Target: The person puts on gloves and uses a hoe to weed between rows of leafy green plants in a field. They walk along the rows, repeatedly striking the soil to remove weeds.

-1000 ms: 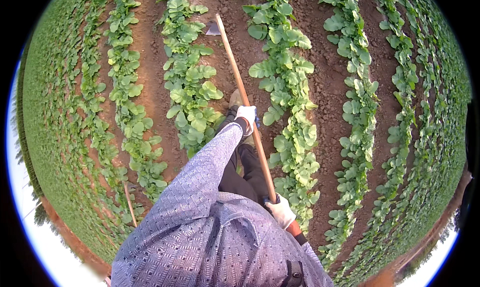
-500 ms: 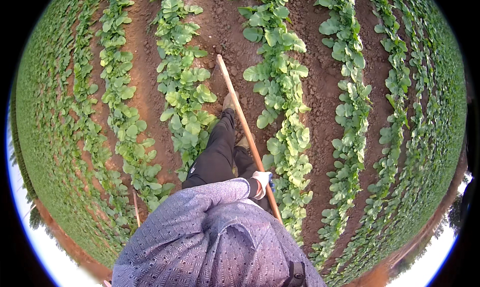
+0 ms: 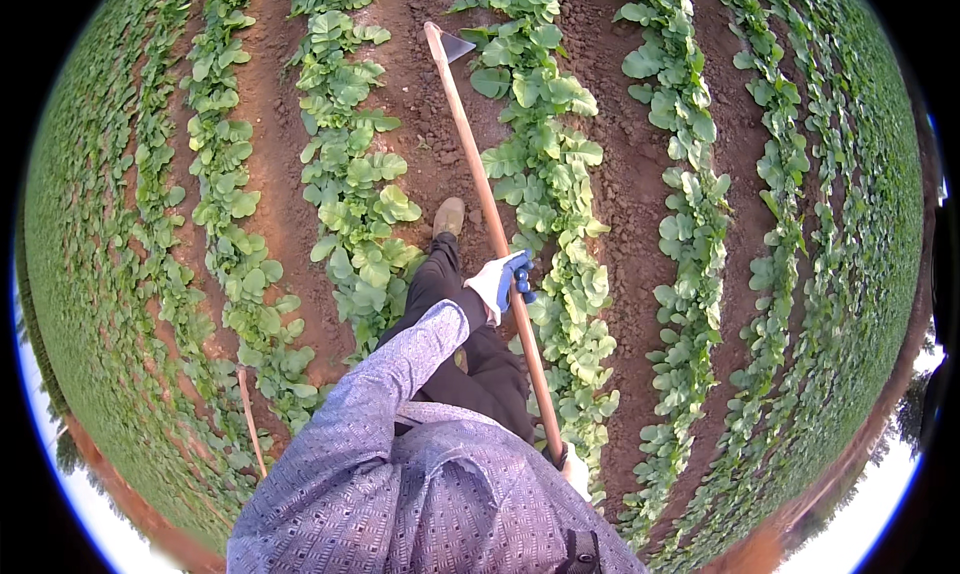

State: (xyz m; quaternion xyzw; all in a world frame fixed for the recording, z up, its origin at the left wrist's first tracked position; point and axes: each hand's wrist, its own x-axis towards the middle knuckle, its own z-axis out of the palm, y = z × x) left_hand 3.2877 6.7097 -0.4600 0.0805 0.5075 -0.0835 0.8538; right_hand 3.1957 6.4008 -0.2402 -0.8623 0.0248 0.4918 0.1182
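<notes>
A long-handled hoe (image 3: 474,154) slants away from me, its wooden shaft running from my right side to a small metal blade (image 3: 457,47) at the far end. The blade hangs over the furrow beside a crop row. My left hand (image 3: 503,282), in a white glove with blue fingers, is wrapped round the middle of the shaft. Lower down, close to my body, my right hand (image 3: 575,471) is at the near end of the shaft in a white glove. Its fingers are mostly hidden by the shaft and my clothing.
Broad-leaved green plants (image 3: 565,174) grow in long rows on both sides. Brown soil furrows (image 3: 420,104) run between them, with clods in places. My shoe (image 3: 449,217) stands in the furrow between two rows. A thin stick (image 3: 250,421) shows at the lower left.
The hoe has moved forward, bringing its blade into view. My left hand has reached farther ahead with it. My right hand now shows at the near end, and my legs have shifted.
</notes>
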